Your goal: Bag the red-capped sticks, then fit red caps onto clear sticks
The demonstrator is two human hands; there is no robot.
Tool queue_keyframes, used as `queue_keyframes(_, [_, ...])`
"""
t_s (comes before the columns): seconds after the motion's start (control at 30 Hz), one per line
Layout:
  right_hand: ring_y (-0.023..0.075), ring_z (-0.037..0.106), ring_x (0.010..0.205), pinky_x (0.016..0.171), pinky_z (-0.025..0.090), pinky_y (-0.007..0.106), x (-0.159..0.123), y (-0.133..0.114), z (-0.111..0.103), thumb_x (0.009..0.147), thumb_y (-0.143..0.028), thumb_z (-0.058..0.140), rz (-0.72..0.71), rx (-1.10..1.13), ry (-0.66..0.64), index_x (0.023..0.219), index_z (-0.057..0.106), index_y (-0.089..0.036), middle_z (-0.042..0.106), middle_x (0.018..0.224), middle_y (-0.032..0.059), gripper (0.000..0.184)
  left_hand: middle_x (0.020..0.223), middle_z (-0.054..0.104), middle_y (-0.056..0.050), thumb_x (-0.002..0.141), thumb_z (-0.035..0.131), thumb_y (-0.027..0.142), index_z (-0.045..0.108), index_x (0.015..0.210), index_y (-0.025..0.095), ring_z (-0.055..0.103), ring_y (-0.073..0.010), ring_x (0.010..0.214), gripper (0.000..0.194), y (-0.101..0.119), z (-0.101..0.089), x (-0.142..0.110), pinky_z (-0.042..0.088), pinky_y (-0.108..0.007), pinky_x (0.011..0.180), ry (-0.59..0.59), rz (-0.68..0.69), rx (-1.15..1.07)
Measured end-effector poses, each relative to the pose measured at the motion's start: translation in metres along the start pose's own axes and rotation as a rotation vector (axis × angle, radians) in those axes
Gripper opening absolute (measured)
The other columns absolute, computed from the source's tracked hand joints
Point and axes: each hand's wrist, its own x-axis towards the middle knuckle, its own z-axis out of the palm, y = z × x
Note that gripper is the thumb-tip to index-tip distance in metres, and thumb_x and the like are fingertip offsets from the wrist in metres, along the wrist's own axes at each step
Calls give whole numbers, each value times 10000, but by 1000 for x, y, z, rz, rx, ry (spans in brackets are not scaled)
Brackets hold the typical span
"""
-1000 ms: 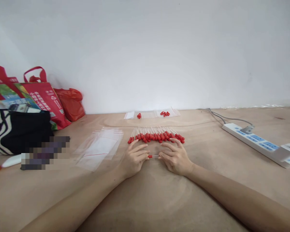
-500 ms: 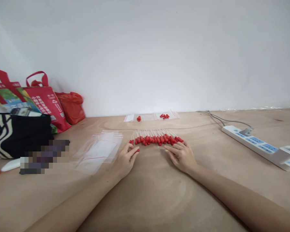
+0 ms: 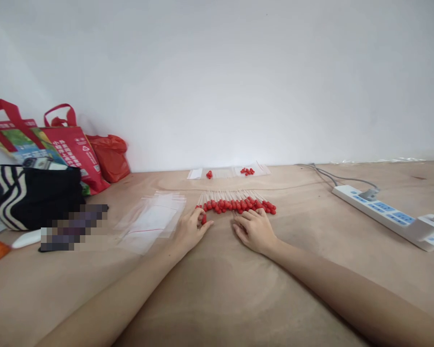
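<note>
Head view: a row of red-tipped sticks lies on the wooden table at the centre of the frame, red ends toward the bottom edge, pale shafts fanned toward the top. The left hand rests at the left end of the row with fingers curled. A red tip shows between its thumb and fingers; whether it is pinched or only touched cannot be told. The right hand is palm down just below the right half of the row, fingers bent and fingertips close to the red ends. The undersides of these fingers are hidden, so its grip cannot be determined.

Left of centre, clear plastic bags lie overlapped in a flat stack, just beside the left hand. Above the row, near the white wall, two small groups of red pieces lie on clear plastic. At the right side of the frame is a white power strip with a grey cable. At the left side stand a black bag with white stripes, a red shopping bag and a red plastic bag.
</note>
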Motion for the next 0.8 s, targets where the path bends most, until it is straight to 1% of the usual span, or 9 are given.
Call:
queue_keyframes(0.1, [141,487,708,680,222,321,0,0,-4,768,-392,526,-3,38,-53,755,612,-195,599,695,9,216,764,546,-23,733,532,371,499,774,174,528,-143,658,204,-2,-2,1,436,-260,595,78,-27,-4])
queue_keyframes(0.2, [147,489,726,688,230,323,0,1,-7,745,-494,526,-9,65,-74,794,623,-206,598,721,11,307,807,558,-45,748,497,335,500,779,167,546,-164,746,171,-9,-10,11,434,-266,649,139,-114,41])
queue_keyframes(0.27, [149,491,731,684,234,321,-1,1,-7,733,-543,515,-12,79,-64,824,630,-214,597,739,14,360,818,574,-56,751,480,317,510,791,163,555,-175,769,162,-15,-16,21,424,-269,672,79,-225,116])
queue_keyframes(0.33, [144,493,726,681,237,317,-2,1,-7,744,-557,496,-20,92,-45,844,635,-217,595,742,16,381,783,600,-57,752,468,326,533,773,166,568,-187,753,174,-20,-22,31,412,-265,647,-42,-327,178])
queue_keyframes(0.4, [137,494,715,680,240,313,-4,2,-7,781,-519,473,-16,104,-17,846,639,-214,593,727,18,353,722,622,-52,750,462,339,558,709,171,580,-194,714,198,-23,-25,39,396,-253,596,-144,-382,201])
queue_keyframes(0.57, [122,494,682,684,250,304,-10,7,-9,838,-379,449,64,134,99,785,646,-212,604,698,12,263,584,614,-31,703,497,333,559,556,179,572,-178,587,222,-23,-21,49,351,-227,490,-218,-394,223])
queue_keyframes(0.67, [122,500,680,694,270,300,-12,13,-11,836,-344,457,108,164,147,752,642,-211,600,676,6,243,509,574,-26,700,485,283,519,500,178,549,-172,526,228,-21,-21,50,336,-231,471,-218,-387,255])
queue_keyframes(0.73, [127,509,699,709,290,301,-12,17,-12,835,-327,457,128,172,190,772,641,-208,598,697,14,228,594,601,-43,729,448,259,525,561,175,568,-184,596,203,-20,-25,47,358,-240,511,-176,-371,277])
queue_keyframes(0.8, [144,519,753,725,316,307,-13,21,-12,830,-320,458,149,169,240,848,633,-208,594,766,33,209,736,621,-62,766,410,251,535,678,169,578,-194,703,174,-17,-30,39,386,-253,577,-97,-318,295])
